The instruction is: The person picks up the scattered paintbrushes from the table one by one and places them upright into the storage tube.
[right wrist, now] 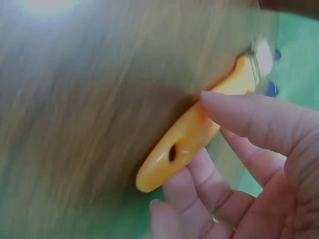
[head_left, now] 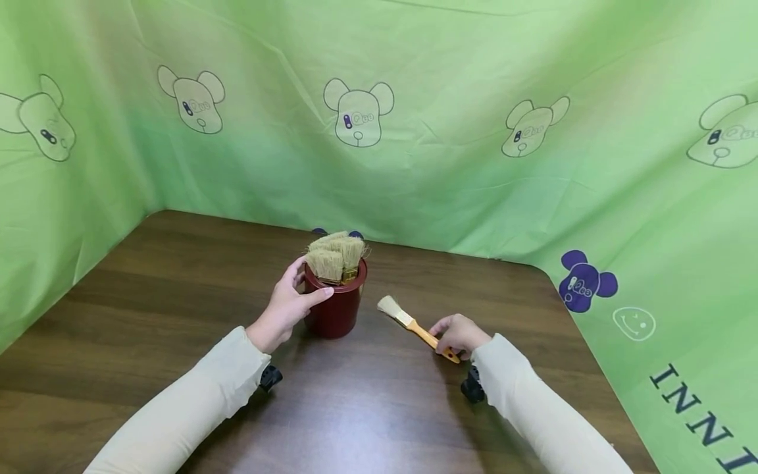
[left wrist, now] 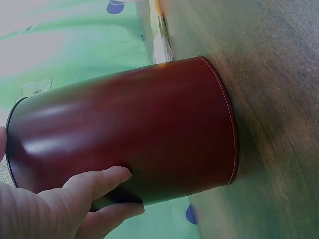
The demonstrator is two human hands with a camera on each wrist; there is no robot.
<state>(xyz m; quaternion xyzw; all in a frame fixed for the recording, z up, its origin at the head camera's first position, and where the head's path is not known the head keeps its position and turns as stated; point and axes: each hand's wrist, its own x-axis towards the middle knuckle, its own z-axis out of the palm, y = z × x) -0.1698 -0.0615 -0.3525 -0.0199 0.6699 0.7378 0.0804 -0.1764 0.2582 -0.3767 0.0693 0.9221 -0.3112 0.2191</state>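
Observation:
A dark red cup (head_left: 334, 313) stands upright on the brown wooden table (head_left: 148, 316), with several pale-bristled brushes (head_left: 334, 258) standing in it, bristles up. My left hand (head_left: 301, 289) grips the cup's left side near the rim; in the left wrist view its fingers (left wrist: 94, 191) curl around the cup (left wrist: 134, 124). To the right lies a brush with an orange handle (head_left: 417, 328), bristles pointing to the cup. My right hand (head_left: 451, 334) pinches the handle's end. In the right wrist view the thumb and fingers (right wrist: 239, 149) close on the handle (right wrist: 184, 142), low over the table.
Green cloth printed with bear figures (head_left: 358, 118) walls the table at the back and on both sides. The table's rounded right corner (head_left: 551, 276) lies beyond the brush. Small black devices sit under both wrists (head_left: 270, 377).

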